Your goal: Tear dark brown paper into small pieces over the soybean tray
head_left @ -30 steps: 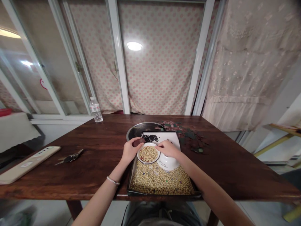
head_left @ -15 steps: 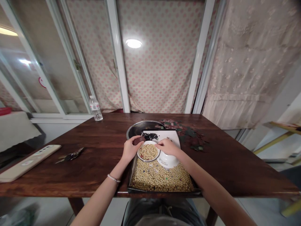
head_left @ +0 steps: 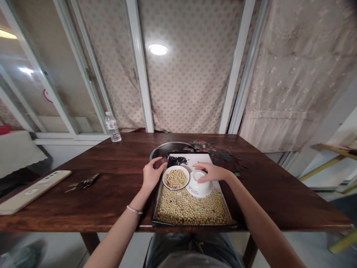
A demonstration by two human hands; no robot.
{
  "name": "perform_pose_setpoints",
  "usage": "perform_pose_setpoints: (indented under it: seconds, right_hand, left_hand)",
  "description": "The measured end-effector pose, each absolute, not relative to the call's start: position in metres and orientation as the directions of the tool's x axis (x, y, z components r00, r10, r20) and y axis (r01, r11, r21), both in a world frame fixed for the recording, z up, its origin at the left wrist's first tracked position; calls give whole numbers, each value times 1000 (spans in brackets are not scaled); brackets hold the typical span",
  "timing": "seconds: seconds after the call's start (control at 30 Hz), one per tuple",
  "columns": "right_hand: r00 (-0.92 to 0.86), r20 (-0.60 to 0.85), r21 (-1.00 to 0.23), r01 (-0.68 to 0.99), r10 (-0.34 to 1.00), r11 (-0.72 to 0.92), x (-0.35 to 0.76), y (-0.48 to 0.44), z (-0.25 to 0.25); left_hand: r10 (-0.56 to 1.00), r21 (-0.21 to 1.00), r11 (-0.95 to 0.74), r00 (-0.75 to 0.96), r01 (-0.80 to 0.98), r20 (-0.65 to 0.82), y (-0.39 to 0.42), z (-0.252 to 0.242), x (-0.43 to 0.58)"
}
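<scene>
My left hand [head_left: 152,175] is curled around a dark reddish-brown round object [head_left: 161,163] at the tray's upper left; its exact kind is unclear. Just right of it, a white bowl [head_left: 164,182] full of pale yellow soybeans [head_left: 176,178] stands upright, untouched. My right hand [head_left: 211,172] reaches over an upside-down white bowl [head_left: 200,190], thumb and fingers spread around its base; whether they touch it cannot be made out. Both bowls lie in a black-rimmed tray [head_left: 195,225], with loose soybeans [head_left: 192,208] in the near part and small black pieces [head_left: 177,160] at the far left.
Behind the tray sits a round metal pan [head_left: 157,150]. Dark green and reddish flat scraps [head_left: 225,158] lie scattered to its right. On the left are keys [head_left: 83,183], a phone [head_left: 33,191] and a water bottle [head_left: 112,127]. The wooden table's [head_left: 117,219] front edge runs close to me.
My left hand has drawn left, away from the soybean bowl's rim, with the brown object. My right hand has left that rim and moved right, opening over the upturned bowl.
</scene>
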State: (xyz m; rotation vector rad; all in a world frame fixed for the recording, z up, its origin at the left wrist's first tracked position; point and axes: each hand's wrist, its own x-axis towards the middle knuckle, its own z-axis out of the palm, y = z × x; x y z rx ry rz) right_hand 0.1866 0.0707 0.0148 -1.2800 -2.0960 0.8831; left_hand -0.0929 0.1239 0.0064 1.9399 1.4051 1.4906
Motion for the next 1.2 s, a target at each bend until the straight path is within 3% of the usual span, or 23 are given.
perform_pose_setpoints:
  seconds: [0.2, 0.43, 0.6, 0.8, 1.0, 1.2]
  right_hand:
    - [-612, 102, -703, 513, 784, 492, 186, 62, 12]
    - [-629, 169, -666, 495, 759, 559, 185, 61, 15]
    - [-551, 131, -685, 551, 824, 477, 196, 61, 17]
    - [-500, 174, -759, 481, 848, 439, 212, 62, 25]
    - [-398, 120, -946, 233, 910, 226, 219, 63, 27]
    - [-299, 102, -992, 44, 949, 120, 225, 68, 24]
  left_hand:
    - [840, 736, -458, -28, 498, 542, 122, 7, -91]
    - [839, 731, -471, -6, 493, 544, 121, 6, -89]
    - [836, 731, -479, -1, 486, 548, 120, 6, -88]
    - [835, 731, -482, 1, 483, 550, 119, 7, -87]
    - [834, 729, -482, -1, 486, 552, 118, 8, -87]
    - [836, 731, -483, 6, 482, 549, 117, 8, -86]
